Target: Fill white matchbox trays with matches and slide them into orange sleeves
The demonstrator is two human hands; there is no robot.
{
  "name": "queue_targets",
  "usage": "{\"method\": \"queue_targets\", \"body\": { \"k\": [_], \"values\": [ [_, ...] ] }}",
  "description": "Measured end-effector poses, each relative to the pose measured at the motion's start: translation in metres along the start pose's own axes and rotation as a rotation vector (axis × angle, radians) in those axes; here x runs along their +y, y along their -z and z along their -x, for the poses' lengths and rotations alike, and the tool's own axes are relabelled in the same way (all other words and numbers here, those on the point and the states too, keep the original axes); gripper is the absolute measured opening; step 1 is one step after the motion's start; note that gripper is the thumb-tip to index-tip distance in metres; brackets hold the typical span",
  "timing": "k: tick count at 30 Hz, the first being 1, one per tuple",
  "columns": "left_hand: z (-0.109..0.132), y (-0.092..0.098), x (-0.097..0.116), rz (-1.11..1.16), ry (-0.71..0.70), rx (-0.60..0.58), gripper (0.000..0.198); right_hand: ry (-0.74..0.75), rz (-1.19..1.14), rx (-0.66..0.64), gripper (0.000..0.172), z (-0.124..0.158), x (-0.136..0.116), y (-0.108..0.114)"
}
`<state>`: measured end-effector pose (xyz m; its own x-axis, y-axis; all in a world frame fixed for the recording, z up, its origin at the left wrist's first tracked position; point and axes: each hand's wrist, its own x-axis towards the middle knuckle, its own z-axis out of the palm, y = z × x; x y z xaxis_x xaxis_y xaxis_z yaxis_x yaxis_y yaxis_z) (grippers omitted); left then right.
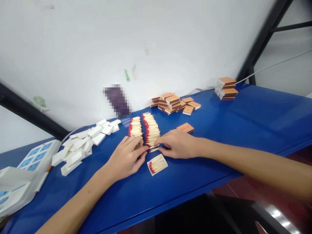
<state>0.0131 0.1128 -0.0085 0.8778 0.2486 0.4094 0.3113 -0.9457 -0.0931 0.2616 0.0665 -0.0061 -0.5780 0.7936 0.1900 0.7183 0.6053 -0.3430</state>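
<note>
Two rows of red-headed matches lie side by side on the blue table, a left row (136, 127) and a right row (151, 126). My left hand (129, 154) is closed, its fingers curled over the near end of the left row. Its index finger and thumb come to the red heads of the nearest matches; what is between them is hidden. My right hand (179, 143) holds a few loose matches (154, 149) by their plain ends between thumb and index finger. Just below the hands sits a white matchbox tray (157, 164), partly filled with matches.
Beyond my right hand lies one orange matchbox (185, 127). A heap of matchboxes (172, 102) is by the wall, and a stack (226, 88) stands farther right. White empty trays (80, 143) are piled at left, beside a white-and-blue case (36, 157).
</note>
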Motion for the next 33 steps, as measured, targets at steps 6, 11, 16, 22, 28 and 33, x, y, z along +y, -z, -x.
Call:
{"method": "queue_targets", "body": {
  "k": [6, 11, 16, 22, 28, 33],
  "values": [
    [-0.0001, 0.0013, 0.0005, 0.013, -0.01, 0.005, 0.022, 0.021, -0.015, -0.026, 0.008, 0.0001, -0.0005, 0.0017],
    [-0.0008, 0.0013, 0.0, 0.024, -0.019, -0.004, 0.022, 0.022, -0.024, -0.04, 0.011, -0.0001, -0.0002, 0.0022],
    [-0.0008, 0.0005, 0.0003, 0.038, -0.015, -0.004, 0.022, 0.006, -0.019, -0.044, 0.012, -0.0001, 0.0, 0.0019],
    [-0.0002, 0.001, 0.0002, 0.059, 0.0, -0.006, 0.023, -0.001, -0.012, -0.046, 0.01, -0.0001, -0.0004, 0.0022],
    [0.0009, 0.0008, 0.0001, 0.088, 0.008, -0.017, 0.024, 0.003, -0.021, -0.037, 0.007, -0.0005, -0.001, 0.0027],
    [0.002, -0.0008, -0.001, 0.092, 0.01, -0.015, 0.023, -0.008, -0.03, -0.037, 0.008, -0.0012, -0.0018, 0.0034]
  ]
}}
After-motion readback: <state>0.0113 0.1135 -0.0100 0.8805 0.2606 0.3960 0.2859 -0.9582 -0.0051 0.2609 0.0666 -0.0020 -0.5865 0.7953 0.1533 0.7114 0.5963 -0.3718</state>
